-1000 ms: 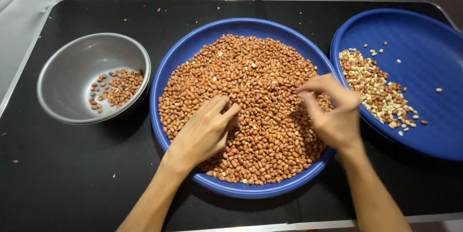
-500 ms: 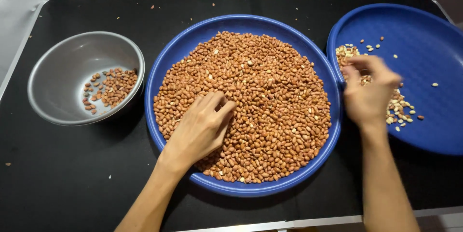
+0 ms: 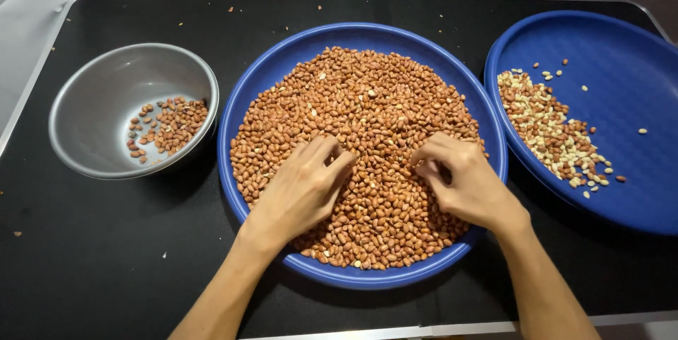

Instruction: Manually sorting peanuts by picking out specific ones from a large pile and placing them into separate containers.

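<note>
Lots of small red-brown peanuts fill the blue tray mid-frame. The left hand lies flat, loose. The right hand curls, pinching peanuts.

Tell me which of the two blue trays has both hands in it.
The middle blue tray, heaped with red-brown peanuts; left hand and right hand rest there. The right blue tray holds paler nuts, no hands.

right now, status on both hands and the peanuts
Left hand and right hand both on the peanuts in the middle tray, fingers curled, picking. Steel bowl left, second tray right. Nothing in the way.
</note>
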